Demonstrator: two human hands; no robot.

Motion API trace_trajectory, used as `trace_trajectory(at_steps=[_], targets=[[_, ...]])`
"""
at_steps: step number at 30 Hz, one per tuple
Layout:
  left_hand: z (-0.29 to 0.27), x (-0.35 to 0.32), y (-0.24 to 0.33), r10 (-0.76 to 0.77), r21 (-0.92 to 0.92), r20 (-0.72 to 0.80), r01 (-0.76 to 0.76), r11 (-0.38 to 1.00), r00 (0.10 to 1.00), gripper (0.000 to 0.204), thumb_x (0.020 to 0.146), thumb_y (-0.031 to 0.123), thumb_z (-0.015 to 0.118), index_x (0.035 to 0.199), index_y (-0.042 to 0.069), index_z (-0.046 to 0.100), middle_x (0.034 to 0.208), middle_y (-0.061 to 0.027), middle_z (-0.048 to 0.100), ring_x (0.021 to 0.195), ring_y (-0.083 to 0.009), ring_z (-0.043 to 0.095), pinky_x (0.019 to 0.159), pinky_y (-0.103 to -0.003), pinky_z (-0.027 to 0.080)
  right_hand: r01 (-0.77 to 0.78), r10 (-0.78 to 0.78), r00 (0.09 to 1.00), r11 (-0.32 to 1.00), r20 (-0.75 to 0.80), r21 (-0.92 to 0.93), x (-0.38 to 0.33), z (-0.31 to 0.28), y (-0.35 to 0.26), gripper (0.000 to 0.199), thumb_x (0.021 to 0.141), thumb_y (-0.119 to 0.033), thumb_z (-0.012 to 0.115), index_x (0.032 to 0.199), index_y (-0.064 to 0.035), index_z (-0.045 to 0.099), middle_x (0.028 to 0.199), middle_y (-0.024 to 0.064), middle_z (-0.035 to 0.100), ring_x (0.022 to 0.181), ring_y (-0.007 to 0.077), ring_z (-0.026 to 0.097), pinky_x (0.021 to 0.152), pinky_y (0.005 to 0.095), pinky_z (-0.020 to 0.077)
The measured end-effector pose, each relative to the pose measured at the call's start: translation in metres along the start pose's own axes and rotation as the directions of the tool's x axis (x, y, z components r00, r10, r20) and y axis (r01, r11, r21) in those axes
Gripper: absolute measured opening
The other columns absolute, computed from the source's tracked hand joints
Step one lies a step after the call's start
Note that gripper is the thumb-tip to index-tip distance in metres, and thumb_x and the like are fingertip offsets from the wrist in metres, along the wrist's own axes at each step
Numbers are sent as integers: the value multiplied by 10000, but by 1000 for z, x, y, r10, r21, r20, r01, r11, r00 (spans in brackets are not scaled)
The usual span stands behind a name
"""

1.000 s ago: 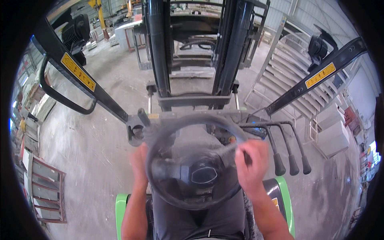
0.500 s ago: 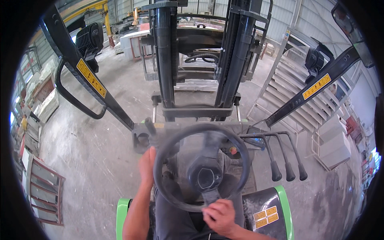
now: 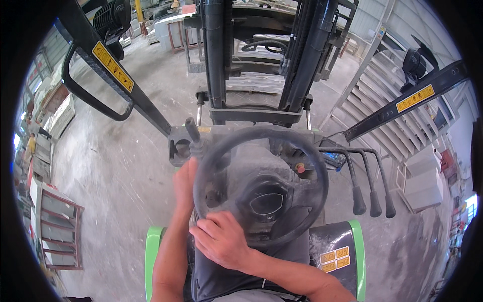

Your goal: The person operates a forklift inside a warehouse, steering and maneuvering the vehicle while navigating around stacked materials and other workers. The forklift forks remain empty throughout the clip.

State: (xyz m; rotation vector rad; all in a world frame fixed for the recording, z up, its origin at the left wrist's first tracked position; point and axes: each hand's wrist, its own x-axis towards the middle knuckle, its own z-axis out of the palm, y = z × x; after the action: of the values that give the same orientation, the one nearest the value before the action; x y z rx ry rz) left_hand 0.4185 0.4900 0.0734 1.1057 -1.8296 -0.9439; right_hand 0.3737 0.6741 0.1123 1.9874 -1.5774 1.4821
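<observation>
A black steering wheel, dusty on its rim and hub, fills the middle of the head view. My right hand is closed over the lower left of its rim, knuckles up, with the forearm crossing my lap. At the wheel's left side is my left hand, just below a short black lever with a ribbed boot. Its fingertips are hidden by the rim, so whether it grips anything does not show.
Ahead stands a forklift mast with a carriage and hoses. Several control levers rise at the right. Beyond are a slatted rack, a metal frame on the left floor, and stacked slabs behind the mast.
My right hand has swept from the wheel's bottom to its lower left, and the wheel has turned clockwise. My left hand stays by the lever. The view has tilted down slightly.
</observation>
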Motion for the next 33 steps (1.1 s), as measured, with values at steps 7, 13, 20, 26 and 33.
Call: trace_trajectory(at_steps=[7,13,20,26,33], targets=[[0,3,-2,13,-9,-9,-13,1000,1000,489,1071,369,475,860,-53,602,681,-212,574,628,-247,494,644,-443,459,-51,53,998,998,31,-43,-52,-22,-4,261,697,-56,810,950,-93,758,962,4,652,917,233,628,744,376,503],[-1,-3,-1,8,-35,8,-7,999,1000,499,1066,379,472,868,-54,619,711,-245,606,633,-299,549,658,-452,465,-105,104,994,977,-16,-188,-88,-69,-2,284,681,-71,823,949,-130,753,972,-5,650,898,222,624,782,393,502],[-3,-4,7,-25,-7,2,25,1000,1000,479,1067,361,465,882,-51,625,759,-251,624,679,-314,584,684,-446,472,-252,212,964,922,-162,-294,-101,-101,11,256,674,-20,805,893,-126,726,925,3,644,875,247,613,789,391,492],[-4,-7,8,1,-10,-6,-1,1000,1000,459,1063,349,481,889,-50,626,748,-231,613,667,-286,517,691,-430,471,-245,210,965,932,-154,-267,-100,-97,5,251,694,14,798,901,-100,712,924,35,635,885,284,599,792,395,499],[-2,-6,2,-8,-68,-18,7,998,1000,444,1062,335,493,892,-52,628,738,-219,606,676,-270,520,697,-427,469,-271,239,960,925,-148,-267,-98,-99,2,222,711,-16,804,901,-93,720,928,38,638,897,294,600,803,407,503]])
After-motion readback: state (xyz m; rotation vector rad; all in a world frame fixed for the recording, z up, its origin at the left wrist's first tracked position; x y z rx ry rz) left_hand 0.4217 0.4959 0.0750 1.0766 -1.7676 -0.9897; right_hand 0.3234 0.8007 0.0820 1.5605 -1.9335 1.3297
